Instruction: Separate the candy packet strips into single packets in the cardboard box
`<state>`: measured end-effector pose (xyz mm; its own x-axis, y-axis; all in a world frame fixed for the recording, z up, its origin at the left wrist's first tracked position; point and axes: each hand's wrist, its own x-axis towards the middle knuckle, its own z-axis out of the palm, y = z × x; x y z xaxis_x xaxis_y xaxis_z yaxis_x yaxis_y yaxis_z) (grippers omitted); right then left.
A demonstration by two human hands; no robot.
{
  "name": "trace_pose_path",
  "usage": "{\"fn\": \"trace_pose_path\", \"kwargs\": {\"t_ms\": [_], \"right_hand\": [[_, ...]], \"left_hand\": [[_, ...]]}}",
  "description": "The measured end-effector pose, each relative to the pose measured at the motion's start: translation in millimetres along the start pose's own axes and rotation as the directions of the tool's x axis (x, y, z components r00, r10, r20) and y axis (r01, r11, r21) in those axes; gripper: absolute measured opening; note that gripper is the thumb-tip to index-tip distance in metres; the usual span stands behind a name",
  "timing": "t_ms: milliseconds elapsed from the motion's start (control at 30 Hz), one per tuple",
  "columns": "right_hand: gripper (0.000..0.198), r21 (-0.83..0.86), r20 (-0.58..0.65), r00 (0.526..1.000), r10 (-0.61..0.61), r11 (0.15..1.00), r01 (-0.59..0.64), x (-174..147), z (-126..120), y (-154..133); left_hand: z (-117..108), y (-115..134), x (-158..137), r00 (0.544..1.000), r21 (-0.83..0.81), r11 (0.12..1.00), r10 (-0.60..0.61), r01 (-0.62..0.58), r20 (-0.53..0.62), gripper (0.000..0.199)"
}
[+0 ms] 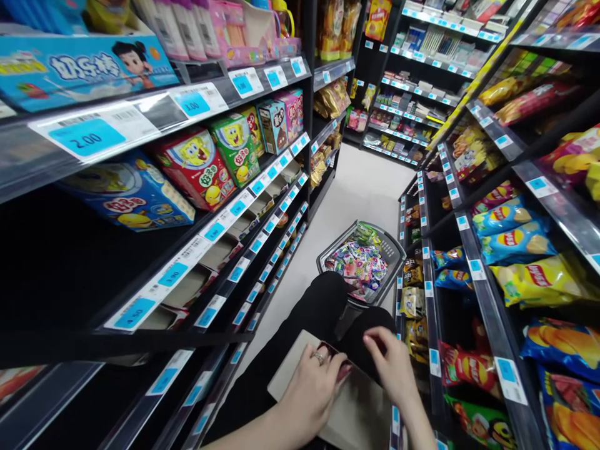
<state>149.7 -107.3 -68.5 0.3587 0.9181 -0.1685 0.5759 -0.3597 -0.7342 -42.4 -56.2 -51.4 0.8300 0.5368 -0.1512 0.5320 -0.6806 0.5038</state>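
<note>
A plain greyish cardboard box (359, 406) rests on my lap, with a dark, reddish opening along its top edge. My left hand (312, 384), a ring on one finger, lies across the box with its fingers curled over that opening. Whether those fingers also pinch something inside is hidden. Just to the right, my right hand (391, 359) hovers above the box's edge, its fingers loosely bent and apart, with nothing visible in them. Past my knees, a dark grey shopping basket (397, 253) on the floor holds many small colourful wrapped packets (359, 262).
Close on the left rises a shelf (225, 212) with price tags and cartoon-printed snack boxes (197, 165). To the right stand shelves of chip bags (539, 278). A pale floor aisle (370, 181) leads to a far shelf (417, 81) of small goods.
</note>
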Motion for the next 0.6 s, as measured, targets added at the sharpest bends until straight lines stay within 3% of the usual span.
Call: {"fn": "trace_pose_path", "kwargs": {"t_ms": [100, 200, 300, 467, 600], "right_hand": [[0.038, 0.049, -0.060, 0.989, 0.133, 0.990, -0.130, -49, 24, 3], [0.053, 0.124, -0.083, 0.973, 0.217, 0.971, -0.206, -76, 48, 15], [0.054, 0.212, -0.082, 0.971, 0.223, 0.956, -0.202, -83, 63, 29], [0.032, 0.252, -0.081, 0.984, 0.159, 0.958, -0.134, -83, 61, 35], [0.033, 0.265, -0.095, 0.991, 0.099, 0.962, -0.070, -90, 34, 26]], "left_hand": [[4, 5, 4, 0.999, -0.046, 0.999, 0.023, -0.022, 0.033, 0.017], [12, 10, 10, 0.985, -0.036, 0.993, 0.118, -0.114, 0.126, 0.016], [12, 13, 13, 0.964, -0.138, 0.987, 0.111, -0.079, 0.240, 0.018], [-3, 11, 12, 0.936, -0.484, 0.873, 0.113, 0.067, 0.334, 0.028], [-9, 7, 12, 0.931, -0.659, 0.734, 0.104, 0.165, 0.350, 0.047]]}}
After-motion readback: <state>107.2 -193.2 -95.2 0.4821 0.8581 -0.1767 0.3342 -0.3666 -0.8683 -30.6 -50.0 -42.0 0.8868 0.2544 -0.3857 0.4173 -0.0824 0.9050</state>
